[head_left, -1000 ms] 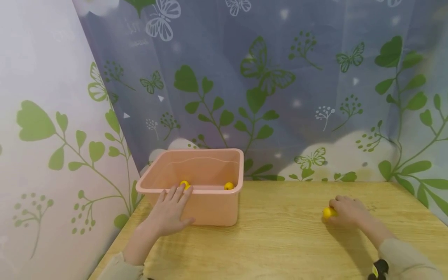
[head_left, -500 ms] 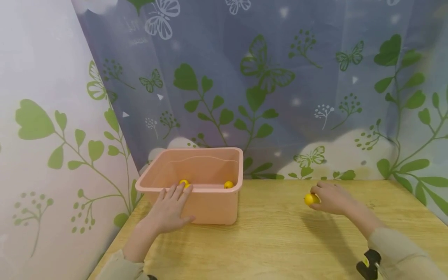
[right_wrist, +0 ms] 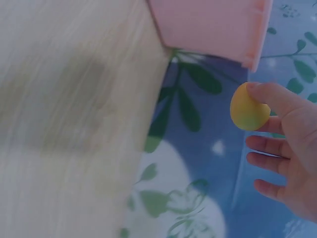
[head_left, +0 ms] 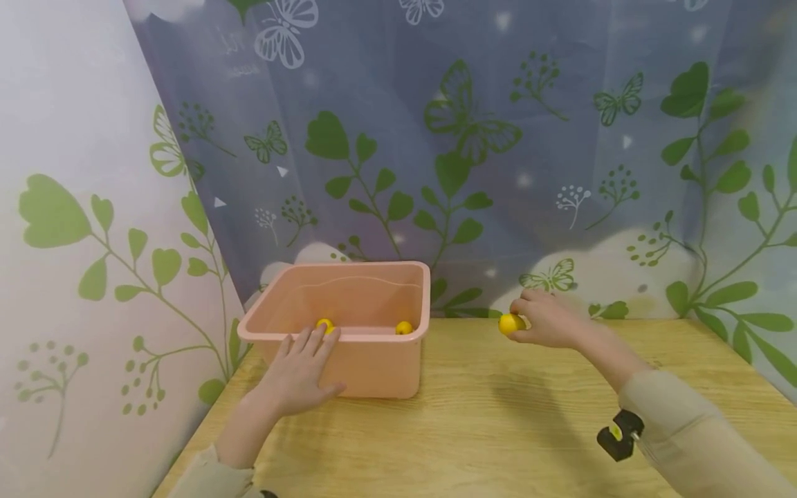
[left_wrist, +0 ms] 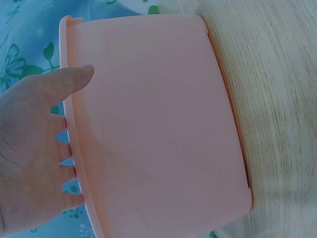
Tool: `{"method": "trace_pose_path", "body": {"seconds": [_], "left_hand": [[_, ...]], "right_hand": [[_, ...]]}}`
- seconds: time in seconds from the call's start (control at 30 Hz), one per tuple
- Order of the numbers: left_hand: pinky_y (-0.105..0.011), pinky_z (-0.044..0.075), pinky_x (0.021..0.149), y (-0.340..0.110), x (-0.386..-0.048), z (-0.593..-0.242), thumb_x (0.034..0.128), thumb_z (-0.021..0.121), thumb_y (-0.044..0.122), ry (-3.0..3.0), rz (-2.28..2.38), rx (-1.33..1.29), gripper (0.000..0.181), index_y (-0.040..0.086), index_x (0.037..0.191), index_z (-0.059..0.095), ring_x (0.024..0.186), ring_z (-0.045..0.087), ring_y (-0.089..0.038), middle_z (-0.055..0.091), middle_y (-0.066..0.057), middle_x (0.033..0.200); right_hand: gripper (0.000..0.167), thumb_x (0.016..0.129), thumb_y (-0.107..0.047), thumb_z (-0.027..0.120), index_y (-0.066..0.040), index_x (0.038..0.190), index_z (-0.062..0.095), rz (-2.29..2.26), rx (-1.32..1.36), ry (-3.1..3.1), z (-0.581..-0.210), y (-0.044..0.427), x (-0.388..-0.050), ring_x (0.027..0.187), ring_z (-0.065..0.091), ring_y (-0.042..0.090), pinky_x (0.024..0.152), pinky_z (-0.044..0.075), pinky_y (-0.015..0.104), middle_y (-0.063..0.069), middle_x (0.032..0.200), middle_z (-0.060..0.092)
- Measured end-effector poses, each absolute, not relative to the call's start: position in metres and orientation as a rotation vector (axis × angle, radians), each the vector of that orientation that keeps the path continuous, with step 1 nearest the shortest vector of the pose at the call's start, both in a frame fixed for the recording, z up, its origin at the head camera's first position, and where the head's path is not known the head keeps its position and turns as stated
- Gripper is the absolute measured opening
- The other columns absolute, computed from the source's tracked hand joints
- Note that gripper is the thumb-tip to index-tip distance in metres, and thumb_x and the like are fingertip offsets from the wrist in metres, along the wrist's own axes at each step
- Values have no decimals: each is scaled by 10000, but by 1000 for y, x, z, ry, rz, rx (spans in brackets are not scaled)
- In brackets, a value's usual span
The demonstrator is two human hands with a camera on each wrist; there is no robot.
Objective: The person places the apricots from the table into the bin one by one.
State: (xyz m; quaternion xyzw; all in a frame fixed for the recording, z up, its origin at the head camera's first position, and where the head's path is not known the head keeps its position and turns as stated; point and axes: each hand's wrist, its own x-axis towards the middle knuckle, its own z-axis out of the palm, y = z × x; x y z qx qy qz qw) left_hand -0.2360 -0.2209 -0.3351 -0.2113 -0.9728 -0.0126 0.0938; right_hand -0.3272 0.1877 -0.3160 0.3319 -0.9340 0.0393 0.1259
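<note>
In the head view, a pink plastic bin (head_left: 380, 366) stands on the left of the table. My left hand (head_left: 297, 377) rests on its front rim, fingers straight and spread over the edge. The thumb (left_wrist: 79, 77) lies against the outside of the front wall in the left wrist view. To the right of the bin, my right hand (head_left: 551, 319) pinches a small yellow lemon (head_left: 512, 324) above the table, between thumb and fingertips; the remaining fingers are spread in the right wrist view. Inside the bin lie two similar lemons, one on the right (head_left: 404, 328) and one partly behind the left fingers (head_left: 324, 325).
The wood-grain table (head_left: 461, 429) reaches back to a blue patterned curtain (head_left: 386, 187). A pale leaf-printed sheet (head_left: 93, 277) hangs along the left side. The bin's raised rim (head_left: 426, 297) lies between the right hand and the bin's inside.
My right hand has lifted the lemon off the right side of the table and carried it left and upward toward the bin. The left hand stays on the rim.
</note>
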Motion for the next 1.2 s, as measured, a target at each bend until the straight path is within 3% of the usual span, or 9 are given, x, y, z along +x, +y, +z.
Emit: {"method": "trace_pose_path", "body": {"seconds": [0.37,0.5,0.77,1.2], "left_hand": [[-615,145,1049,-222,-235,-335,854,609,433,-2870,-34,-624,824,-5,1449,245,1349,175,-432,214,-257,1476],[-616,146,1048,-223,-234,-333,858,604,434,-2864,-27,-619,816,-5,1448,250,1351,172,-429,216,-256,1476],[-615,147,1048,-224,-235,-336,857,599,448,-2864,-10,-619,820,2,1450,249,1350,170,-432,209,-253,1480],[-611,130,1055,-220,-235,-336,864,594,450,-2877,-18,-613,822,14,1459,231,1360,142,-425,197,-245,1486]], "right_hand": [[348,815,-369,680,-96,1029,649,96,993,-2706,-281,138,-332,874,519,235,739,413,424,41,980,567],[363,814,-396,677,-114,1041,648,96,1010,-2694,-273,119,-332,841,499,206,703,390,381,8,940,549],[386,819,-420,675,-122,1062,643,96,1071,-2704,-267,88,-331,908,502,217,775,406,421,10,973,548],[452,846,-465,610,-147,1168,606,137,1062,-2780,-273,47,-334,909,493,209,773,399,400,10,1026,539]]}}
